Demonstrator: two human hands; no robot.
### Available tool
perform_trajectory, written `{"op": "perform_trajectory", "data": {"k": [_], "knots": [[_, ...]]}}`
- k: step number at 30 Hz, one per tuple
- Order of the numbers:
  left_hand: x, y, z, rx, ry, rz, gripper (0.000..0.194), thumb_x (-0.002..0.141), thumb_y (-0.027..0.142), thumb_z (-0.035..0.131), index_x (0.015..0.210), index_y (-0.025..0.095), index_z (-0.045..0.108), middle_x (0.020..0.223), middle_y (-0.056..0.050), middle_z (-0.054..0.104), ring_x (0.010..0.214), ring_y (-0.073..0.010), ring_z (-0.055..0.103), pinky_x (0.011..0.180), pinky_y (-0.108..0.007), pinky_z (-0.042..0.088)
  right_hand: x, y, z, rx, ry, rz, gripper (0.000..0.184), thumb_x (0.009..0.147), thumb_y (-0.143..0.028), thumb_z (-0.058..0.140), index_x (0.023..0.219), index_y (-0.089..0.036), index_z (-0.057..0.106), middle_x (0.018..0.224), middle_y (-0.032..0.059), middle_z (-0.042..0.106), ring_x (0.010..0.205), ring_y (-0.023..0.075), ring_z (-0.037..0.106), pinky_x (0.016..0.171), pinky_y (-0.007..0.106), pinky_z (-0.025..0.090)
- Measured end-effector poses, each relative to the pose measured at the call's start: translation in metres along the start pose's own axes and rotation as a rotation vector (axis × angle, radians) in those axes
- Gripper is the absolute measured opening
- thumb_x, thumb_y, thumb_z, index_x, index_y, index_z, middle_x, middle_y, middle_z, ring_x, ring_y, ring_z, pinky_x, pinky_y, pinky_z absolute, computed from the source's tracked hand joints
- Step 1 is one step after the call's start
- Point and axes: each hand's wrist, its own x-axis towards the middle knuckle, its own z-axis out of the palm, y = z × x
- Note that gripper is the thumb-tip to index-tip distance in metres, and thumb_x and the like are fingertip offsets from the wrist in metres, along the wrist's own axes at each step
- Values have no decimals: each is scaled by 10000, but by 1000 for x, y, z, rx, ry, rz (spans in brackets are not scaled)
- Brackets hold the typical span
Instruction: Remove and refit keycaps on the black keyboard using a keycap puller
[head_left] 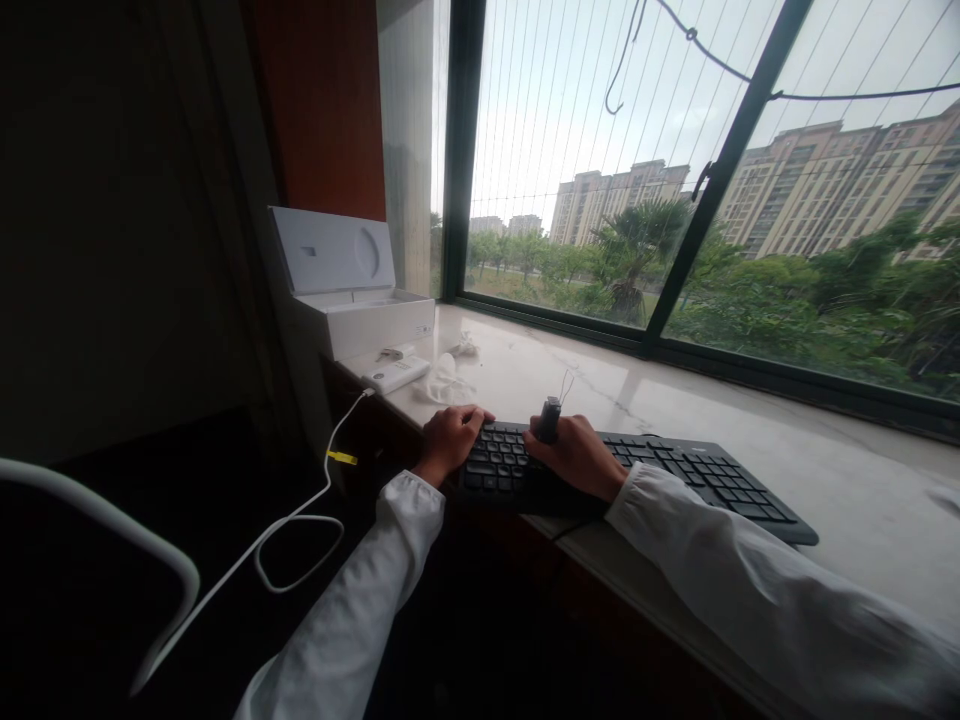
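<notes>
left hand (454,440) at left of keyboard (739,485), grip unclear; right hand (577,458) clenches tool (550,420), likely working keys (495,457); next needs bracing.

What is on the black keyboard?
The left hand is at the left end of the keyboard; the right hand grips a small black object over it. The part behind the hands and right sleeve is hidden.

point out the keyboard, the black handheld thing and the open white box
keyboard (709,468): head view, on the keys right of centre
black handheld thing (550,420): head view, on its exposed upper part
open white box (379,325): head view, on its near wall
</notes>
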Motion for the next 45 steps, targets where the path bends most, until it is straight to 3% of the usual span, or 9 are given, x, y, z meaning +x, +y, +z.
{"op": "perform_trajectory", "data": {"k": [10,25,35,45], "knots": [[1,-1,1,0,4,-2,333,911,433,430,892,359,754,946,56,756,910,-187,657,732,-262,432,1,8,3,-8,15,-108,271,858,-349,478,631,-200,472,539,-49,371,494,88,309,539,234,288],[1,0,1,2,3,4,336,909,434,432,893,355,758,950,50,757,905,-187,656,741,-257,430,3,8,3,-7,1,-124,243,845,-306,494,629,-197,472,545,-49,383,494,83,326,535,233,287],[0,-1,1,7,-15,23,339,897,455,438,895,350,761,939,39,758,888,-191,656,719,-256,431,-5,9,9,-105,55,-180,243,864,-310,492,654,-190,519,533,-30,478,469,88,387,530,243,297],[2,-3,3,10,-10,18,344,903,450,424,912,362,757,935,46,757,895,-191,655,726,-256,431,2,7,-1,4,-1,-91,249,841,-286,491,615,-198,438,547,-51,378,510,87,330,544,235,284]]}}
